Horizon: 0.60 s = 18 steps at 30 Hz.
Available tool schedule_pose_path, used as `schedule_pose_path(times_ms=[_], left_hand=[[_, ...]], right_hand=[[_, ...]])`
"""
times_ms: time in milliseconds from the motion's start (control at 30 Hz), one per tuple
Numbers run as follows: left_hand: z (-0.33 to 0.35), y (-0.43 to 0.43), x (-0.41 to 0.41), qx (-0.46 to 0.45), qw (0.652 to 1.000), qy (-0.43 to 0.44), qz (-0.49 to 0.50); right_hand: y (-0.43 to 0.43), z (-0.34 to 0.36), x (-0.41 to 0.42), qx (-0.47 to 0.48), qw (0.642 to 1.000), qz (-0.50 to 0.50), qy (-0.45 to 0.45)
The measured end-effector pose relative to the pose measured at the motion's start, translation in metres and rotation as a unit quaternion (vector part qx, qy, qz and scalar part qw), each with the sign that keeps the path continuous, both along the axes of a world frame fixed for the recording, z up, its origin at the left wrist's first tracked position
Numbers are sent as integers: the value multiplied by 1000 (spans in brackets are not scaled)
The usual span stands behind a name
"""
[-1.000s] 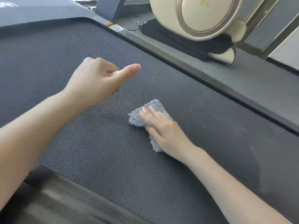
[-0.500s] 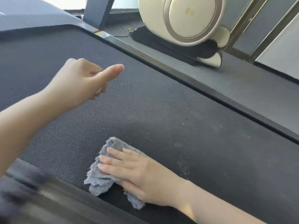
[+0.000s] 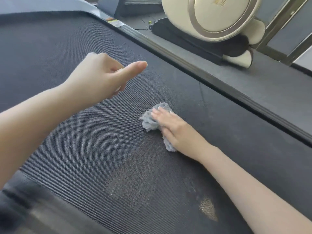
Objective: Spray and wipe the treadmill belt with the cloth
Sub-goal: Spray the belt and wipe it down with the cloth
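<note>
A cream, round-bodied machine (image 3: 219,19) with a metal ring is seen at the upper right, set on a black base (image 3: 185,38) - a thin cable (image 3: 145,28) is laid on the grey floor (image 3: 256,85).

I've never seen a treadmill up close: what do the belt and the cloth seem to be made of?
The belt is probably rubber or a similar synthetic, dark and matte, going by its fine ribbed, woven-looking texture; the duller patches may be damp. The cloth is likely grey microfibre or terry, soft and fuzzy, judging by its crumpled folds and fluffy ragged edges under the right hand.
</note>
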<state>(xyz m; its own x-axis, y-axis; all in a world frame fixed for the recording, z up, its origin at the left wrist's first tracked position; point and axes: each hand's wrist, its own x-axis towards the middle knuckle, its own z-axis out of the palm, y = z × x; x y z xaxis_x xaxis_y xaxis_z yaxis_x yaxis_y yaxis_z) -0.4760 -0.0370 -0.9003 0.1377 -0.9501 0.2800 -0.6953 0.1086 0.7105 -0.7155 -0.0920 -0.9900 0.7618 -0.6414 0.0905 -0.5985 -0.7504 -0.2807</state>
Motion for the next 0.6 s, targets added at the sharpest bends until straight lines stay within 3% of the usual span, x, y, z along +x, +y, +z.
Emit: schedule_pose_path(times_ms=[333, 600], left_hand=[[-2, -11, -12, 26, 1000, -8, 5], [-10, -25, -25, 21, 999, -29, -10]], right_hand=[[-105, 13, -69, 40, 965, -257, 16], [-133, 19, -98, 35, 938, -344, 24]])
